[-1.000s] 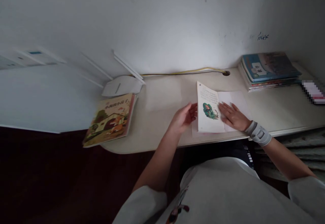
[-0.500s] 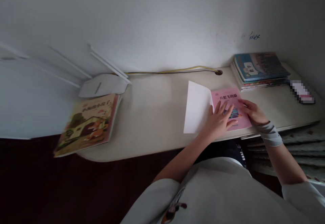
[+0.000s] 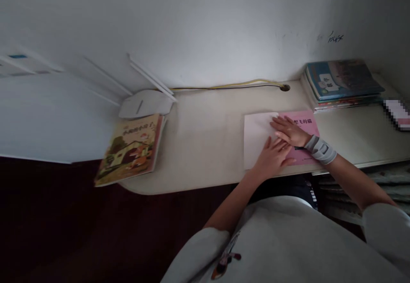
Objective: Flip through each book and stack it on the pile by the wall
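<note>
A thin pink booklet (image 3: 304, 122) lies open on the cream desk (image 3: 205, 146), its white inside cover (image 3: 256, 142) folded out flat to the left. My left hand (image 3: 273, 159) rests flat with fingers spread on the seam between white cover and pink page. My right hand (image 3: 288, 130), a grey brace on its wrist, lies flat across the booklet with fingers reaching onto the white cover. Both hands press on the booklet and hold nothing.
A picture book (image 3: 131, 148) hangs over the desk's left edge, with a white router (image 3: 142, 103) behind it. A stack of books (image 3: 341, 84) sits at the back right. A yellow and black cable (image 3: 230, 85) runs along the wall to a hole in the desk.
The booklet's cover was turned over to the left and now lies flat. My right hand slid leftwards across the pink page onto the white cover; my left hand stayed on the seam.
</note>
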Available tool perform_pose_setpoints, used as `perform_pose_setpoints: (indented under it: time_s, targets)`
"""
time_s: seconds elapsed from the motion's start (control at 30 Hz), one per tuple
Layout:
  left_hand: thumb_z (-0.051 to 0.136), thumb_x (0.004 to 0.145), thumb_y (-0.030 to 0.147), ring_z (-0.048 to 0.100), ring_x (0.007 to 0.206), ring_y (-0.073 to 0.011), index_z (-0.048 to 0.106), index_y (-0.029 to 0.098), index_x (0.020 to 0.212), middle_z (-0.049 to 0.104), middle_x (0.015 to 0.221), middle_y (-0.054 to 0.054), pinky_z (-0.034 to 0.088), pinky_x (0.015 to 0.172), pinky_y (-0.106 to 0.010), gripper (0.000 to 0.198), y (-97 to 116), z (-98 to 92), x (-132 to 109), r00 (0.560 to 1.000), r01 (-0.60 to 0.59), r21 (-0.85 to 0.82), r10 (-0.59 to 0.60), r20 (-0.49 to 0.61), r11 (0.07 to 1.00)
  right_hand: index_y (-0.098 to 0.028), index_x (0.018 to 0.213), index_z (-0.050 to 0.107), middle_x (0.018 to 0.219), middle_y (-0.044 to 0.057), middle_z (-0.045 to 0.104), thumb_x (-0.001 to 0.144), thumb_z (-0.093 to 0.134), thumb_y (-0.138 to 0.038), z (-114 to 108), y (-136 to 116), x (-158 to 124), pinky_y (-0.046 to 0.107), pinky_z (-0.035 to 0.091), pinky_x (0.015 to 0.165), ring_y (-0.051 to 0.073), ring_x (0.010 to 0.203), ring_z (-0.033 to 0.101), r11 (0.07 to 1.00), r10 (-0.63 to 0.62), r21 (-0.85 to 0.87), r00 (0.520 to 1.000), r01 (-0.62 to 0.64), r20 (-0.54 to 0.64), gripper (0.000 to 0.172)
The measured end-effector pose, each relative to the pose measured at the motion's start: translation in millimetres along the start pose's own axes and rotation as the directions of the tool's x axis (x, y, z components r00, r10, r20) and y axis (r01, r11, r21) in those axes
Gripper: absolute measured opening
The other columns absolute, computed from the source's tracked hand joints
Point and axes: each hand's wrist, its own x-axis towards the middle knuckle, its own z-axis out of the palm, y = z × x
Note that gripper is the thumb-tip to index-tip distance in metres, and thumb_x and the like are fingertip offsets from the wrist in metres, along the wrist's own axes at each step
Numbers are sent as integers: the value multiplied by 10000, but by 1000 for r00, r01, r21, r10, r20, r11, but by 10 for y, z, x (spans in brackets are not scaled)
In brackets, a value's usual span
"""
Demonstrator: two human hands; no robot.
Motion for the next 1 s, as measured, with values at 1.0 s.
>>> perform_pose_setpoints:
  time_s: [1.0]
  targets:
    - [325,921,559,234,1408,-375,343,30,1427,301,1500,-236,188,1121,-567,733,-425,-151,-749,826,548,226,-563,2,805,-166,1457,338,1515,162,301,861,315,-707,116,-406,586,605,183,1096,344,1374,320,952,-213,-161,940,261,268,805]
